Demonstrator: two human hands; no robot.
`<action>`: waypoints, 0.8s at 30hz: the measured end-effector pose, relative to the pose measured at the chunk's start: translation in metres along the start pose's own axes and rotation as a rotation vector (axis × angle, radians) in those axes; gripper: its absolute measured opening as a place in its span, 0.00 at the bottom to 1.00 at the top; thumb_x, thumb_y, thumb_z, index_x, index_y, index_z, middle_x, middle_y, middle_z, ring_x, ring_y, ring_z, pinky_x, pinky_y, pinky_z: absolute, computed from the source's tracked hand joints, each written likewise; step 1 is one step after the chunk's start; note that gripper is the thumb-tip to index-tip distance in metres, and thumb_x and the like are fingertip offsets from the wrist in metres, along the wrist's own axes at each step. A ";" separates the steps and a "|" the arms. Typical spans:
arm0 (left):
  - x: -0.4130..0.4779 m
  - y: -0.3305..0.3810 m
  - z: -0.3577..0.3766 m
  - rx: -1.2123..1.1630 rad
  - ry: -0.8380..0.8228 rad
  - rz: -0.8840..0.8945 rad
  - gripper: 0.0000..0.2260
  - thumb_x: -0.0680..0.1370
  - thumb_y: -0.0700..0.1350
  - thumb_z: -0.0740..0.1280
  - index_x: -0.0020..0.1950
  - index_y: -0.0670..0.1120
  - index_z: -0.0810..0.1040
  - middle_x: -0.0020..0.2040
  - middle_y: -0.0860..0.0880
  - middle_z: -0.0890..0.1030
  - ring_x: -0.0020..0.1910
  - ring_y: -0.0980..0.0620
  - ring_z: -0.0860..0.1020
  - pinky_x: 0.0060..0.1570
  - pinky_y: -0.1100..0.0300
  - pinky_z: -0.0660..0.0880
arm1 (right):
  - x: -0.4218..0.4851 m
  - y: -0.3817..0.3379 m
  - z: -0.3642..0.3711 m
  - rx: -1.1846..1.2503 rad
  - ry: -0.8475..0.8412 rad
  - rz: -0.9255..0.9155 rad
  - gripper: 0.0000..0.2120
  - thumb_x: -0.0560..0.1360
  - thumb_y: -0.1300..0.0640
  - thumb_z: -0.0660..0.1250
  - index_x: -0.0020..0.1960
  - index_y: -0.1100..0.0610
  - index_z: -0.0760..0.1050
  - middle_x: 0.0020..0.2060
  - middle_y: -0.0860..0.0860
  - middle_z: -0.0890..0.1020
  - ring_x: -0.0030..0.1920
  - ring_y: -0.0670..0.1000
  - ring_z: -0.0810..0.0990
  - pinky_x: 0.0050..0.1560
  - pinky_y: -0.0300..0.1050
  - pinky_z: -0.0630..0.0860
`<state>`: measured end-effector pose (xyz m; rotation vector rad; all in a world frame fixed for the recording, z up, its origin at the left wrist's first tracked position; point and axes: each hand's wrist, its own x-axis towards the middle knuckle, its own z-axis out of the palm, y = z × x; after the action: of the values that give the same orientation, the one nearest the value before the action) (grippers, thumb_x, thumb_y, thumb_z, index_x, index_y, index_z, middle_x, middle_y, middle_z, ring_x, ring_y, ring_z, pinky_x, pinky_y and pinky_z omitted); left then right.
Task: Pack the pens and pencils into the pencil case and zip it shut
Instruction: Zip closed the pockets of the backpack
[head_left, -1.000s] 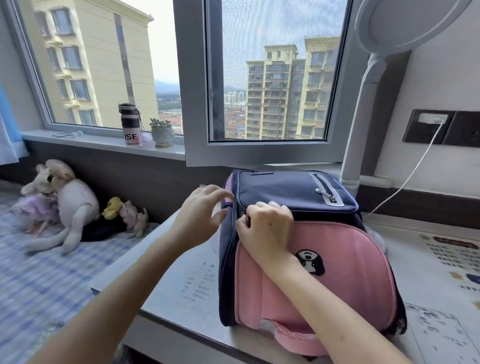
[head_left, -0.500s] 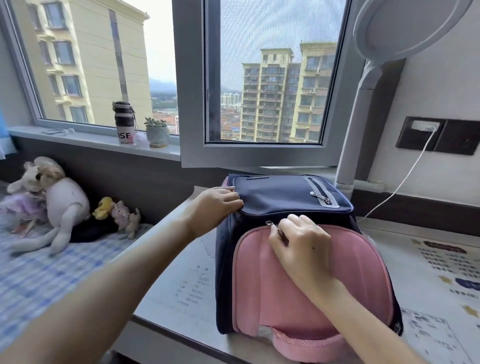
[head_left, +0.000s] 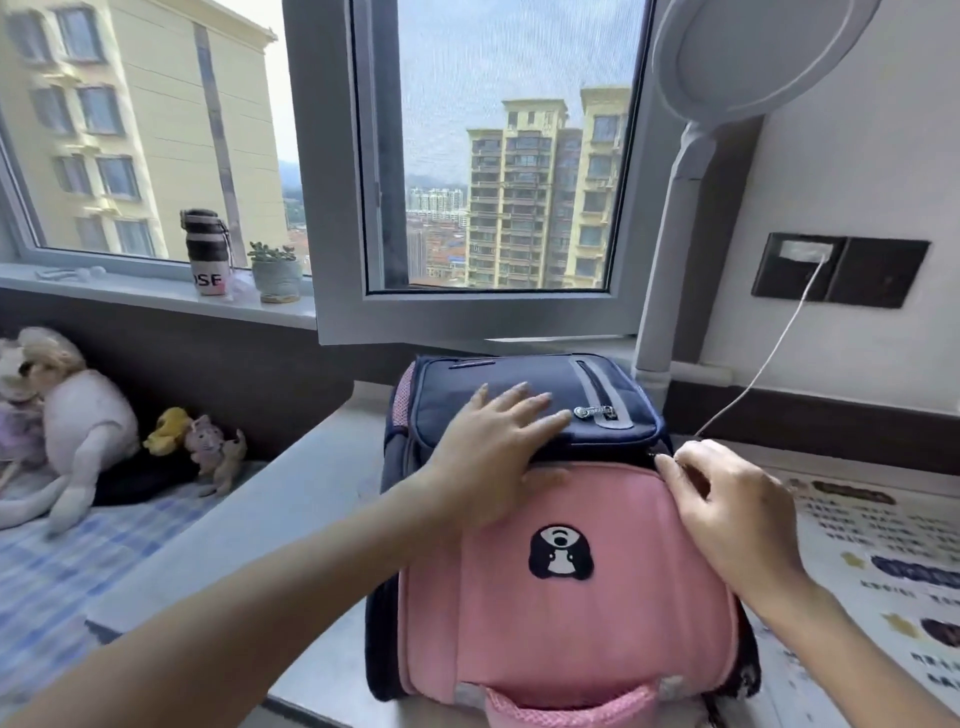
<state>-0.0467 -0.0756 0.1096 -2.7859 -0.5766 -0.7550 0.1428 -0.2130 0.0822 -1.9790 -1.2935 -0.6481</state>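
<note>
A pink and navy backpack (head_left: 561, 597) stands on the desk (head_left: 291, 525), contents hidden. The left hand (head_left: 493, 452) lies spread flat on its navy top; the right hand (head_left: 727, 514) pinches the zipper pull (head_left: 655, 457) at its right corner.

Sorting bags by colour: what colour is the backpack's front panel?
Pink, with a black-and-white patch; the backpack shows only in the head view.

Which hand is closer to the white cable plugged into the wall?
The right hand: it pinches at the backpack's right top corner, just below the white cable. The left hand lies flat on the bag's navy top, farther left.
</note>
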 end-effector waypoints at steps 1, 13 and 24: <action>0.009 0.002 0.006 0.043 -0.004 0.016 0.26 0.74 0.62 0.53 0.64 0.50 0.74 0.64 0.46 0.76 0.65 0.43 0.72 0.63 0.43 0.66 | 0.002 0.007 0.000 0.017 -0.018 0.021 0.13 0.72 0.52 0.68 0.32 0.55 0.72 0.28 0.50 0.75 0.31 0.55 0.76 0.29 0.45 0.67; 0.022 -0.007 0.022 0.493 0.099 0.279 0.12 0.66 0.47 0.73 0.29 0.49 0.71 0.27 0.52 0.75 0.24 0.52 0.73 0.23 0.64 0.62 | 0.073 0.042 0.051 0.308 -0.191 0.436 0.12 0.72 0.43 0.67 0.41 0.52 0.77 0.34 0.49 0.80 0.42 0.56 0.80 0.41 0.46 0.72; 0.063 -0.002 -0.065 0.208 0.110 -0.232 0.19 0.80 0.53 0.55 0.41 0.41 0.76 0.41 0.42 0.79 0.44 0.41 0.78 0.36 0.56 0.65 | -0.025 0.007 -0.067 0.139 -0.110 0.285 0.33 0.71 0.28 0.50 0.69 0.44 0.65 0.69 0.47 0.69 0.65 0.55 0.72 0.57 0.53 0.72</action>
<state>-0.0263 -0.0726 0.1972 -2.4981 -0.9114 -0.8334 0.1364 -0.2802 0.1056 -2.0541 -1.0588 -0.3081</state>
